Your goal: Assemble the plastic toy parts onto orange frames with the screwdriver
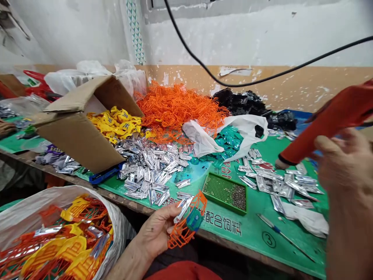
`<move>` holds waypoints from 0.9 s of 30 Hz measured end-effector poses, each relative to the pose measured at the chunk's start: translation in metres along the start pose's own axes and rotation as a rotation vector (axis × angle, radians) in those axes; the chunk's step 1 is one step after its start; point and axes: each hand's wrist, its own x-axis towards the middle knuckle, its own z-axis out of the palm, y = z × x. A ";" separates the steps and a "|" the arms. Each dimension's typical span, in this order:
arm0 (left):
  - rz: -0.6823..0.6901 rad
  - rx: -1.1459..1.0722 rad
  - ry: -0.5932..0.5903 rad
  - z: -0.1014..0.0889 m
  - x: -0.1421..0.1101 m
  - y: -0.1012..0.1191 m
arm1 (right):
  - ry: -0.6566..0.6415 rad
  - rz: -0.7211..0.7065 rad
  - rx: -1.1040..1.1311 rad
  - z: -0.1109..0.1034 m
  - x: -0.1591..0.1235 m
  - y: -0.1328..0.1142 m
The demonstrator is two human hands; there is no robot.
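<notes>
My left hand (pixel 154 231) pinches an orange plastic lattice frame (pixel 177 235) at the table's front edge. A teal plastic piece (pixel 194 219) and a shiny silver strip (pixel 184 209) sit against the frame; how they are joined I cannot tell. On the right, my right hand (pixel 344 165) is wrapped round a red electric screwdriver (pixel 309 134), slightly blurred, its nose angled down-left over silver parts. Between the hands lies a green perforated tray (pixel 217 204) with small dark screws (pixel 239 196) heaped at its right end.
Behind lie heaps of silver strips (pixel 150 165), orange frames (pixel 180 105), black parts (pixel 241 102) and teal pieces (pixel 230 140) in a white bag. A cardboard box (pixel 78 134) holds yellow parts. A filled sack (pixel 115 217) stands front left. A long screwdriver (pixel 287 236) lies right. A black cable (pixel 201 62) hangs above.
</notes>
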 end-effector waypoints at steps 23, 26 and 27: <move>0.021 -0.011 0.139 0.026 0.011 -0.001 | -0.193 0.223 0.237 0.116 -0.065 0.013; -0.008 -0.049 0.139 0.026 0.014 -0.001 | -0.163 0.212 0.237 0.118 -0.069 0.019; -0.020 -0.052 0.133 0.027 0.014 -0.001 | -0.155 0.207 0.235 0.119 -0.069 0.020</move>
